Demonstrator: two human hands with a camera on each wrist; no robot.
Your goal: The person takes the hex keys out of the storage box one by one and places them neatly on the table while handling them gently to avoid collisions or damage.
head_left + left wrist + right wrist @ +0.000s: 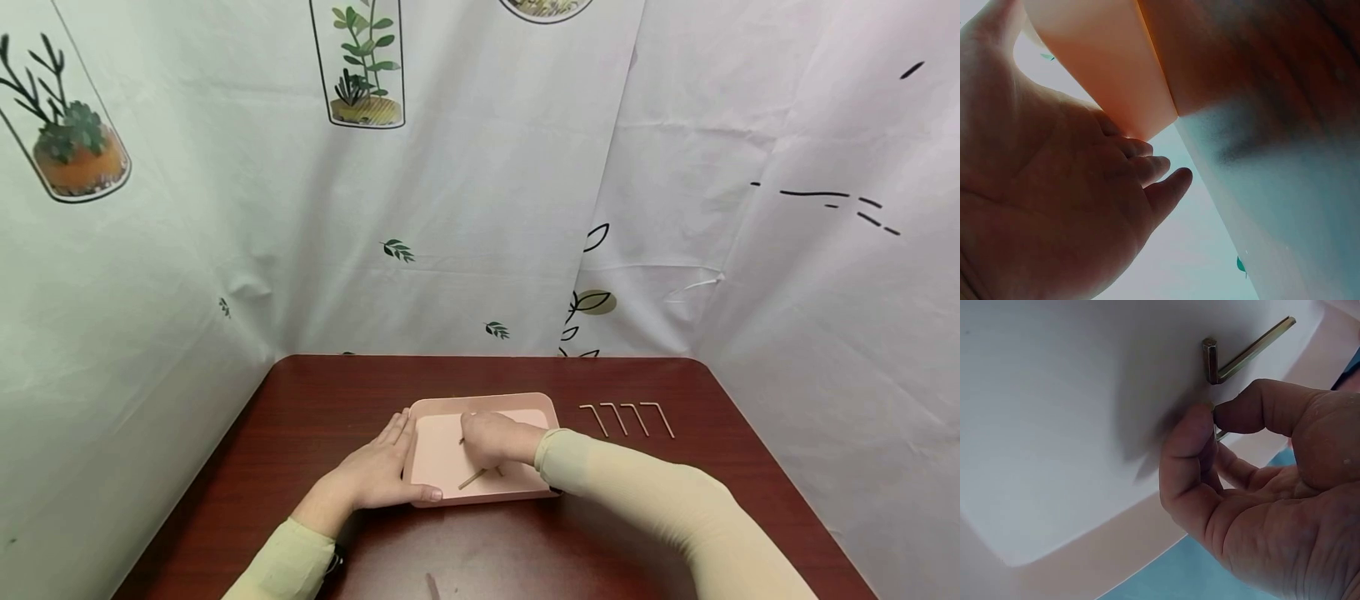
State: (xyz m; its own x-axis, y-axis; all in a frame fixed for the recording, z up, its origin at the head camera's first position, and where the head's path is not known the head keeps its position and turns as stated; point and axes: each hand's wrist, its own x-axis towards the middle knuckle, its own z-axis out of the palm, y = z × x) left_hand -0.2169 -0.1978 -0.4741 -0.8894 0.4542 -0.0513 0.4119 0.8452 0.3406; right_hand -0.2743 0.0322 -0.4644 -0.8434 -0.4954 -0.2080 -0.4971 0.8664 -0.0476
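A pink tray (487, 502) lies on the table. My left hand (382, 471) rests along its left side with the fingers stretched out and the thumb on the front rim. In the left wrist view, that hand (1066, 181) shows its palm and fingertips against the tray wall (1110, 69). Over the tray floor, my right hand (498, 439) pinches a hex key between thumb and forefinger; the fingers hide most of the key (1220, 434) in the right wrist view. A second brass-coloured hex key (1254, 353) lies in the tray beside that hand (1260, 469).
Several L-shaped hex keys (633, 419) lie in a row on the dark red table (300, 417), right of the tray. A white patterned cloth (465, 208) hangs behind the table and along both sides.
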